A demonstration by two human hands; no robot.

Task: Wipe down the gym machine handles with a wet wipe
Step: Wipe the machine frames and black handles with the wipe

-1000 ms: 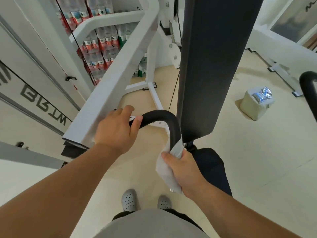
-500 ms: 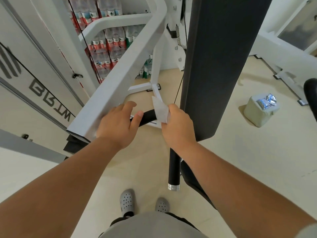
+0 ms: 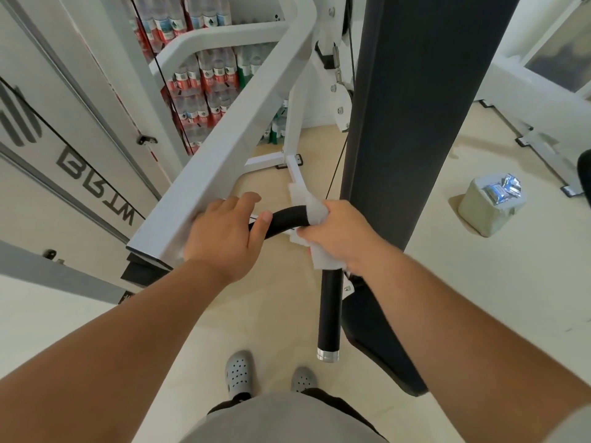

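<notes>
- The handle is a black, matte, curved bar with a silver end cap, hanging beside the dark upright pad
- The wet wipe, white and crumpled, wraps the handle's bend
- Right hand fingers grip wipe and handle
- Left hand fingers clasp the handle's upper end by the white frame

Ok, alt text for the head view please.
The right hand grips a white wipe around the bend of a black machine handle, while the left hand steadies the handle's other end beside a white frame.
</notes>
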